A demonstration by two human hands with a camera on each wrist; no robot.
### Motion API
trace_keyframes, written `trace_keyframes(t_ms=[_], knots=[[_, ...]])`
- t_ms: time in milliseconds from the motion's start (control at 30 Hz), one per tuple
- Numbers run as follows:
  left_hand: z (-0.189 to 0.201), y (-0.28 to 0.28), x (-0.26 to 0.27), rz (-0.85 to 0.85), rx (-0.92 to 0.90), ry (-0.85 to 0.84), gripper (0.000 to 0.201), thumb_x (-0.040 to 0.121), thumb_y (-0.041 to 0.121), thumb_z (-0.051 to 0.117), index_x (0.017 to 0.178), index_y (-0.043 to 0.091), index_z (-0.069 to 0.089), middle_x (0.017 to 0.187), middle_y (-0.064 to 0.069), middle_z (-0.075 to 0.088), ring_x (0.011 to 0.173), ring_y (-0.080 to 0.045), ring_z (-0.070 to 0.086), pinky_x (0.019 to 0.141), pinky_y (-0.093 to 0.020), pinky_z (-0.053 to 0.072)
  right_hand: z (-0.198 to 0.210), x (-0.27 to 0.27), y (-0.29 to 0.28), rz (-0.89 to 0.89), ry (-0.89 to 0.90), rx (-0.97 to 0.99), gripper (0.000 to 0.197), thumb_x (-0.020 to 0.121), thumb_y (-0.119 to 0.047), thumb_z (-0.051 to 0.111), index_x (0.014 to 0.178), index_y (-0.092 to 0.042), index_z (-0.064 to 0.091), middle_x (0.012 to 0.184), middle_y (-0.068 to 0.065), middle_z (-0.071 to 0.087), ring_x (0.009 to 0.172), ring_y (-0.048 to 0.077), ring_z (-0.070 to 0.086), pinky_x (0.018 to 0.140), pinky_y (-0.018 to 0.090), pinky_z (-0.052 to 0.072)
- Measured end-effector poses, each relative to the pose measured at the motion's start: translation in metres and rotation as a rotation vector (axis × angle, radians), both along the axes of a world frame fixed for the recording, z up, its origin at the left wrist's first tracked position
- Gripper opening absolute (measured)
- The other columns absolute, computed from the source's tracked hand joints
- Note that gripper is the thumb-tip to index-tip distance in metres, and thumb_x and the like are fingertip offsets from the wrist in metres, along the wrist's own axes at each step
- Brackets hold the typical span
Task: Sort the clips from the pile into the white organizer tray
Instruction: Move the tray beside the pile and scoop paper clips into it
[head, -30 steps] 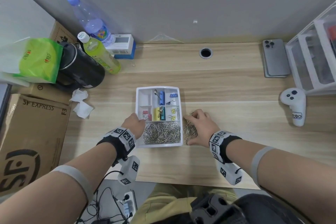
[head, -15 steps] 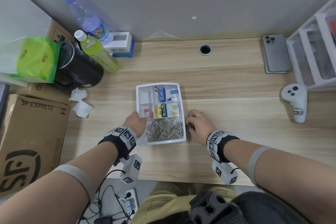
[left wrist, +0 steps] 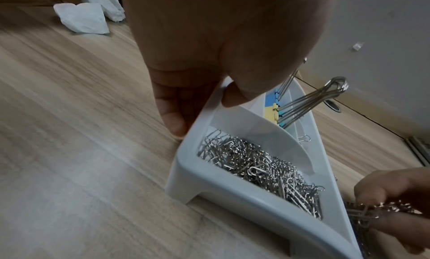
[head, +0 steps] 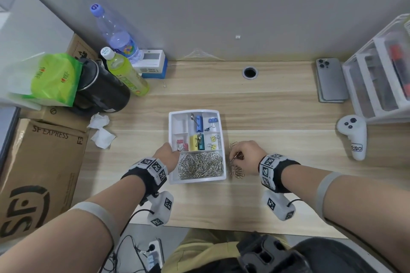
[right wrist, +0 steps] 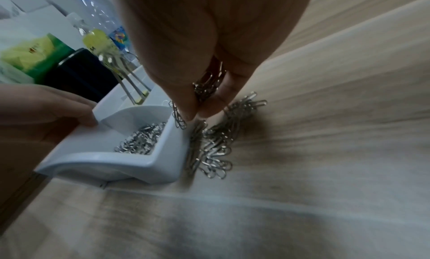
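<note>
Desk-side carton (head: 40,175) ("SF EXPRESS")

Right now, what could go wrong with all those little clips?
1. The right hand pinches a tangled bunch of paper clips; some dangle and could drop before reaching the white tray.
2. The pile lies right against the tray's side, so clips might get pushed underneath.
3. The left hand only grips the tray's edge; a bump could shift it.

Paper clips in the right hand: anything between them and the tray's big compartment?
Only the tray right wall. The right hand pinches clips just outside it; the front compartment is open-topped, already holding clips.
</note>
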State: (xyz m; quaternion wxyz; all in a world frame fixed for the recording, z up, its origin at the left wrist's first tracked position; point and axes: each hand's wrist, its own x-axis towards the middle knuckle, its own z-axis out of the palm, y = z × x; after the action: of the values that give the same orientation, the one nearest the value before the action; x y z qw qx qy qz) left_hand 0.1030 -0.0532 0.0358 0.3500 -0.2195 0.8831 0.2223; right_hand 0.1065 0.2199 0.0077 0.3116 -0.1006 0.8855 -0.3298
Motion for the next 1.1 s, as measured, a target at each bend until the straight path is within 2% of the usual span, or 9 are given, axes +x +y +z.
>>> trace_keyframes(t_ms=[167, 367, 467, 567, 633, 833, 900, 967, 1100], knots=[[0.003, 0.001, -0.001, -0.005, 0.004, -0.012, 0.026, 0.098, 0.023, 0.04, 0.114, 0.002, 0.045, 0.091, -0.01, 0.056, 0.078, -0.026, 0.059, 0.065, -0.034, 0.052, 0.021, -0.003, -0.022, -0.001, -0.009, -0.092, 0.009, 0.083, -0.017, 0.071, 0.09, -0.022, 0.075, 0.093, -0.009, 0.067, 0.086, 0.008, 0.061, 0.084, 0.021, 0.05], [0.002, 0.001, 0.001, -0.008, -0.015, -0.01, 0.026, 0.099, 0.023, 0.04, 0.114, 0.002, 0.045, 0.081, -0.005, 0.051, 0.067, -0.02, 0.055, 0.056, -0.03, 0.046, 0.029, 0.01, -0.065, 0.084, -0.063, -0.114, 0.018, 0.086, -0.022, 0.07, 0.103, -0.023, 0.073, 0.115, -0.007, 0.067, 0.104, 0.01, 0.061, 0.092, 0.022, 0.046], [0.002, 0.0, 0.002, -0.014, -0.015, -0.011, 0.027, 0.099, 0.024, 0.04, 0.115, 0.003, 0.046, 0.09, -0.009, 0.056, 0.075, -0.026, 0.059, 0.062, -0.034, 0.052, 0.025, 0.017, -0.074, 0.144, -0.138, -0.122, 0.03, 0.086, -0.01, 0.062, 0.11, -0.026, 0.072, 0.119, -0.007, 0.066, 0.105, 0.011, 0.062, 0.097, 0.025, 0.05], [0.002, -0.001, 0.002, -0.03, -0.025, -0.011, 0.026, 0.098, 0.023, 0.04, 0.113, 0.001, 0.046, 0.095, -0.014, 0.057, 0.069, -0.028, 0.06, 0.051, -0.03, 0.049, 0.021, 0.017, -0.071, 0.127, -0.154, -0.128, 0.046, 0.082, 0.001, 0.049, 0.105, -0.03, 0.074, 0.12, -0.006, 0.069, 0.108, 0.012, 0.064, 0.099, 0.026, 0.05], [0.002, 0.0, 0.002, -0.023, -0.023, -0.008, 0.027, 0.099, 0.022, 0.039, 0.112, 0.0, 0.046, 0.094, -0.014, 0.056, 0.067, -0.028, 0.06, 0.045, -0.028, 0.045, 0.02, 0.014, -0.064, 0.087, -0.141, -0.135, 0.047, 0.081, 0.0, 0.047, 0.101, -0.032, 0.075, 0.114, -0.006, 0.071, 0.102, 0.011, 0.067, 0.095, 0.028, 0.053], [0.001, 0.002, 0.0, -0.014, -0.045, -0.009, 0.028, 0.098, 0.022, 0.041, 0.116, 0.001, 0.049, 0.094, -0.013, 0.057, 0.072, -0.03, 0.06, 0.051, -0.028, 0.047, 0.02, 0.004, -0.035, 0.01, 0.014, -0.089, 0.036, 0.08, -0.008, 0.057, 0.108, -0.028, 0.067, 0.099, -0.013, 0.059, 0.084, 0.006, 0.062, 0.077, 0.027, 0.054], [0.001, 0.002, -0.001, -0.005, -0.055, -0.018, 0.03, 0.098, 0.022, 0.042, 0.117, 0.0, 0.048, 0.092, -0.012, 0.056, 0.072, -0.03, 0.059, 0.055, -0.029, 0.047, 0.016, 0.0, -0.02, 0.012, 0.087, 0.006, 0.049, 0.076, -0.019, 0.065, 0.123, -0.026, 0.057, 0.109, -0.009, 0.05, 0.098, 0.01, 0.054, 0.086, 0.03, 0.05], [0.001, 0.0, -0.002, 0.012, -0.072, -0.025, 0.029, 0.099, 0.022, 0.042, 0.117, 0.0, 0.047, 0.084, -0.009, 0.054, 0.068, -0.028, 0.058, 0.059, -0.03, 0.046, 0.011, 0.0, -0.004, 0.03, 0.086, 0.15, 0.078, 0.067, -0.03, 0.073, 0.138, -0.026, 0.041, 0.126, -0.004, 0.04, 0.116, 0.016, 0.041, 0.094, 0.034, 0.048], [0.0, -0.003, 0.001, 0.035, -0.102, -0.007, 0.028, 0.098, 0.02, 0.041, 0.117, 0.001, 0.047, 0.075, -0.005, 0.05, 0.06, -0.02, 0.053, 0.057, -0.03, 0.047, 0.0, 0.012, 0.021, 0.113, 0.06, 0.311, 0.109, 0.048, -0.036, 0.08, 0.142, -0.036, 0.023, 0.129, -0.005, 0.027, 0.117, 0.017, 0.031, 0.089, 0.031, 0.05]])
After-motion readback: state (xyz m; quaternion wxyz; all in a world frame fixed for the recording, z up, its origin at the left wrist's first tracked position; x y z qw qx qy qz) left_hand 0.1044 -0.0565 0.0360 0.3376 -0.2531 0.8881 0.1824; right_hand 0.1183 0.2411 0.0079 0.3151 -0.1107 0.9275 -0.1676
